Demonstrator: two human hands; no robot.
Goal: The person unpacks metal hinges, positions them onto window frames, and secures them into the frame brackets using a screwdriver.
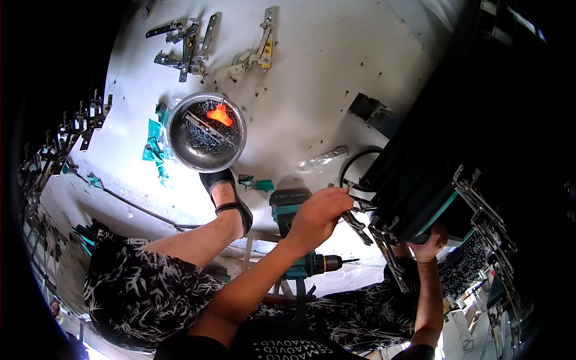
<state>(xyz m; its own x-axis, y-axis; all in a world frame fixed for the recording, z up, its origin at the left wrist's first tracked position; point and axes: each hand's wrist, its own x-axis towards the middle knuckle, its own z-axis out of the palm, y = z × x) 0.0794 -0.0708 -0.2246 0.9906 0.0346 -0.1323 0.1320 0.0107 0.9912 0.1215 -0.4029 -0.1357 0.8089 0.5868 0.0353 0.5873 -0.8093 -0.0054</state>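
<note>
My left hand [321, 217] is closed, thumb and fingers pinched on a metal hinge bracket [358, 228] beside the end of a long black piece [414, 180]. My right hand [431, 243] wraps round the lower edge of that black piece, near a teal strip [437, 214] along its side. Another metal hinge arm [389, 258] hangs down between my two hands. Under my left forearm is a teal and black cordless drill [309, 266], its bit pointing right. Much of the black piece is lost in shadow.
A steel bowl [207, 165] of screws, with a bright orange object [220, 114] inside, stands on the pale floor. Loose hinge brackets [191, 51] lie beyond it. More brackets are stacked at left [66, 132] and right [492, 234]. Clear plastic wrap [324, 158] lies ahead.
</note>
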